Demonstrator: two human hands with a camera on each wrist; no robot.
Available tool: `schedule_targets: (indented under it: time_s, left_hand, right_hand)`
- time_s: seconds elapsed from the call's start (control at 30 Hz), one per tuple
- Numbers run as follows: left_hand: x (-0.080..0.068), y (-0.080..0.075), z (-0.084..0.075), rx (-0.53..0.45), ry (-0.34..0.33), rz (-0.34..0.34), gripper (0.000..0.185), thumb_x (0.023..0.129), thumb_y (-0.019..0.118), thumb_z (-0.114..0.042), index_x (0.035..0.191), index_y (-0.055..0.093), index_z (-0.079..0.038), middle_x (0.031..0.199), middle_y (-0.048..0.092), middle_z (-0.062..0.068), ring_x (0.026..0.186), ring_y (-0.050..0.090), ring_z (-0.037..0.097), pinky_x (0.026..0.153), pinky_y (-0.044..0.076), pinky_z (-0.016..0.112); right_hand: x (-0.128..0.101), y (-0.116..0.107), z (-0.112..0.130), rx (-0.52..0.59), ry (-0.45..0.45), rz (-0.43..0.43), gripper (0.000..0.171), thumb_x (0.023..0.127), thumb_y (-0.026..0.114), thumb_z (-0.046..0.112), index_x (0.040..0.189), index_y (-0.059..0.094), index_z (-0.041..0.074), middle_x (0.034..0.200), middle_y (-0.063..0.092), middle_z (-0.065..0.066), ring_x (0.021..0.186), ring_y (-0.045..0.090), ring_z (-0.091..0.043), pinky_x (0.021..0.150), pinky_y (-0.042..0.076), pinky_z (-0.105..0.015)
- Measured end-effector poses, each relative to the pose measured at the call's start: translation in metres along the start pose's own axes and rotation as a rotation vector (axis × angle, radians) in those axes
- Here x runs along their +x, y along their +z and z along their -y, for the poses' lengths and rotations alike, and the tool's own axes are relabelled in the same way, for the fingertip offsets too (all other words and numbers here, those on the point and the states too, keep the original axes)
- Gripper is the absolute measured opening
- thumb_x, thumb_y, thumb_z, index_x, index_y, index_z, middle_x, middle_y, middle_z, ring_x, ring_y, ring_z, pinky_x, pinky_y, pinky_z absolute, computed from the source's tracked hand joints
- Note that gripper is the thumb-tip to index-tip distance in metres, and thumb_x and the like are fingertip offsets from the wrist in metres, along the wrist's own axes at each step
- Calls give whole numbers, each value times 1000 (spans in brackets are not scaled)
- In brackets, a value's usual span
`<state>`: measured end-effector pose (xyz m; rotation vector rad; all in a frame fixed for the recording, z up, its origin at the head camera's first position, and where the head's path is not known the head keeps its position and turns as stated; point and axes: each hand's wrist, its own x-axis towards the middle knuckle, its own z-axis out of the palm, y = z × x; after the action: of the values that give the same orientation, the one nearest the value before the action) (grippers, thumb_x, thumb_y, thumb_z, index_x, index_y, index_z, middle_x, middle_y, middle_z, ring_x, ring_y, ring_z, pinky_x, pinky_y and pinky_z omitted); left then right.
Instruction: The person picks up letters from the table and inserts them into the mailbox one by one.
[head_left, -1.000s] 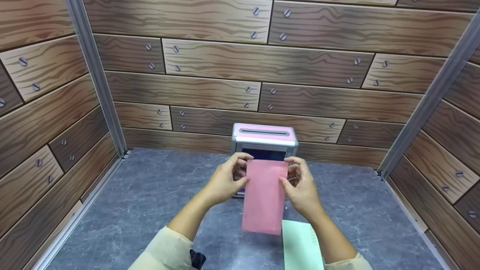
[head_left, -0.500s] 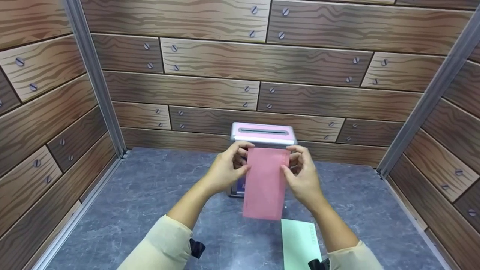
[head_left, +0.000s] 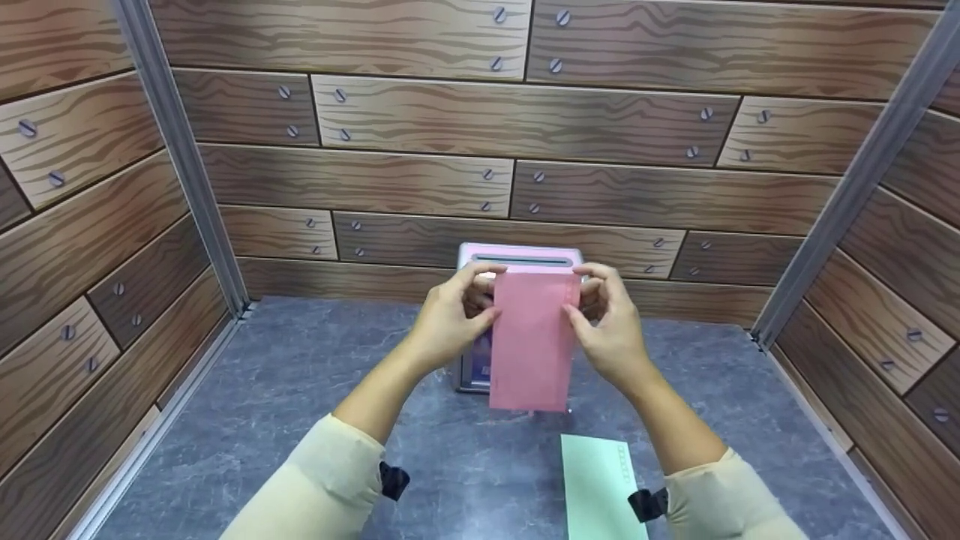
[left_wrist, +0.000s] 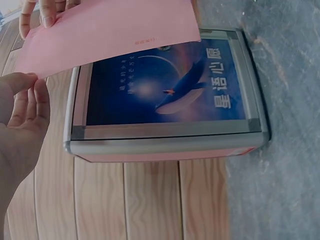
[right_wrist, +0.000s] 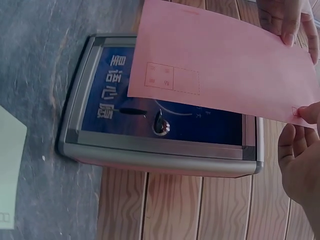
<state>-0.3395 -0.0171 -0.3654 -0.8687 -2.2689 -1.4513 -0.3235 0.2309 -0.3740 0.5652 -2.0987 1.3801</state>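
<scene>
Taking the small pink box with the silver metal frame (head_left: 517, 300) as my landmark, I start nearest to me. A pale green paper envelope (head_left: 600, 487) lies flat on the grey marbled tabletop (head_left: 300, 390), well in front of the box and a little to its right, untouched by either hand. That leaves it out of the way of the hands working above.

Further out, I see the left hand (head_left: 450, 330) and the right hand (head_left: 607, 334) pinching the two upper side edges of a pink paper envelope (head_left: 531, 341) between thumb and fingertips. The envelope hangs upright in front of the box's blue picture front (left_wrist: 165, 85), its top edge level with the box lid and its lower end free above the table. I judge that holding it by both top corners keeps the thin paper taut and square to the narrow dark slot (head_left: 521, 261) in the lid, which lies just behind the envelope's top edge. The wrist views show the paper clear of the front panel, not resting on it.

Beyond the box, the wood-plank patterned back wall (head_left: 525, 180) stands close behind, so I see little room past the lid. To the left and right of the box the table is open as far as the side walls and their grey metal corner posts (head_left: 847, 195).
</scene>
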Motion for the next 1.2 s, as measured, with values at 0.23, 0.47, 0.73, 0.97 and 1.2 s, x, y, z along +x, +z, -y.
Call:
schedule_targets:
  time_s: [0.23,0.47,0.73,0.97,1.2]
  left_hand:
    - [15,-7,-13,28,31,-17,52,97,77,1,144,61,-14,122,77,12,101,79,24,87,67,34]
    - [34,-15,-25,23,64,-46,52,96,77,3,143,61,-15,119,76,12,101,78,24,86,67,33]
    - [50,-27,-39,62,120,-45,49,98,74,4,142,61,-13,115,74,12,100,78,23,85,67,30]
    - [58,-35,-52,112,210,-89,46,99,71,4,141,62,-12,114,75,12,96,78,21,85,66,28]
    - [71,-39,-66,132,274,-139,44,100,68,5,141,62,-10,118,72,14,99,75,22,89,64,21]
  right_hand:
    - [17,-4,9,-23,-46,-56,50,92,73,-13,137,56,1,97,68,-4,76,64,-10,68,56,-18]
    - [34,-9,22,-63,-103,-91,49,93,74,-11,137,56,2,98,68,-6,79,65,-8,71,58,-17]
    - [48,-14,32,-101,-149,-109,48,95,71,-11,138,56,3,104,69,-14,83,67,-10,70,60,-16]
    - [59,-17,43,-150,-279,-160,44,95,70,-11,135,56,2,104,69,-17,90,69,-13,83,60,-16]
    - [74,-20,55,-192,-355,-225,41,97,71,-6,134,56,3,105,71,-20,92,71,-17,84,60,-14]
